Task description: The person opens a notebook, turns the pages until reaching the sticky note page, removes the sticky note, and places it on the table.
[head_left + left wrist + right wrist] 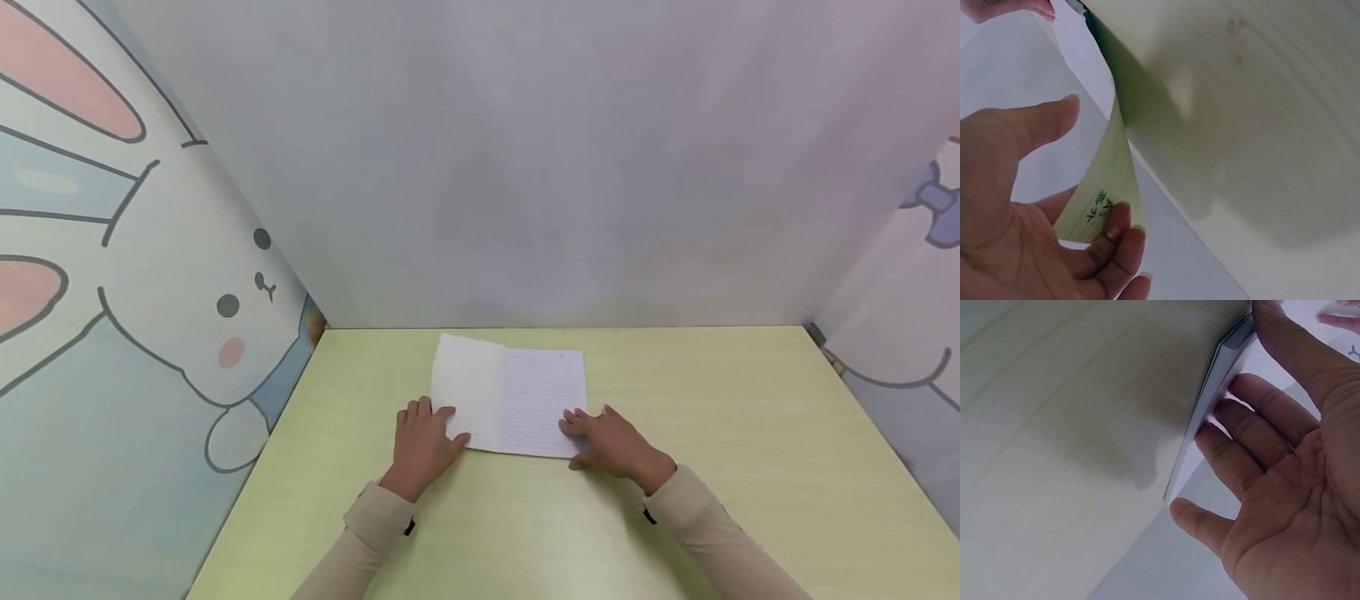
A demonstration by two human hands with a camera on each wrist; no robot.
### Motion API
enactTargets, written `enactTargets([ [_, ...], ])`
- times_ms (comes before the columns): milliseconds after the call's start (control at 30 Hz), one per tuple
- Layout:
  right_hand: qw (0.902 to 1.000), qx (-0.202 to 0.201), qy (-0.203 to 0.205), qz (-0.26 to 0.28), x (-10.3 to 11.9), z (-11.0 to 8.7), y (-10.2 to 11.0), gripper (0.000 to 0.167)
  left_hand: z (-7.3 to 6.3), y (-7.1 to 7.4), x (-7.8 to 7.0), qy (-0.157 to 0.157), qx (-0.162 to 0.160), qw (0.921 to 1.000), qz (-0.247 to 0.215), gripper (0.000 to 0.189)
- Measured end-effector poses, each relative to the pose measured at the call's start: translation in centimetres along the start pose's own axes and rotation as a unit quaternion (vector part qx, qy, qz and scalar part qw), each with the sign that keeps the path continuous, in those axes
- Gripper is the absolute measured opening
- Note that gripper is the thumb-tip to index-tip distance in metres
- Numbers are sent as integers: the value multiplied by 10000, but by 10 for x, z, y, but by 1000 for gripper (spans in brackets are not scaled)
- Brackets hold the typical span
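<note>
A notebook lies spread on the table, its lined page at the right and its blank white inner cover at the left. My left hand holds the cover's left edge between the index finger and the other fingers; its thumb stands apart from the cover in the left wrist view. On the cover's pale green outer side dark handwriting shows, partly behind the fingers. My right hand rests extended fingertips on the lower right of the lined page; the right wrist view shows the stacked page edges.
The pale wood-grain table reaches out on both sides of the notebook. A plain whitish wall stands behind it. Side panels with cartoon rabbit drawings flank the left and right.
</note>
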State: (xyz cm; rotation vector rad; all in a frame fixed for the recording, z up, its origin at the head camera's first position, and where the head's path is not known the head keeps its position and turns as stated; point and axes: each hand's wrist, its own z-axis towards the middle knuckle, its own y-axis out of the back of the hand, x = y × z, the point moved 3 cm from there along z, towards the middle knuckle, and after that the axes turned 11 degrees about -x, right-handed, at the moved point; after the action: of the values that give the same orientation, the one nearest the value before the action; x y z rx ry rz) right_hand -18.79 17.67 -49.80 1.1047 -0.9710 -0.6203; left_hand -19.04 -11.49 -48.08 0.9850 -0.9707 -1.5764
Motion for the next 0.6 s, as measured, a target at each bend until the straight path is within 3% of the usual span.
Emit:
enactTargets([
  [233,9999,7,-56,153,1,0,-3,67,-2,-9,8,159,766,9969,-24,43],
  [400,9999,-11,157,0,3,-1,0,67,-2,-10,11,202,1082,9939,-107,41],
  [600,9997,-31,166,174,1,-2,5,65,3,-10,9,325,1507,9874,-369,42],
])
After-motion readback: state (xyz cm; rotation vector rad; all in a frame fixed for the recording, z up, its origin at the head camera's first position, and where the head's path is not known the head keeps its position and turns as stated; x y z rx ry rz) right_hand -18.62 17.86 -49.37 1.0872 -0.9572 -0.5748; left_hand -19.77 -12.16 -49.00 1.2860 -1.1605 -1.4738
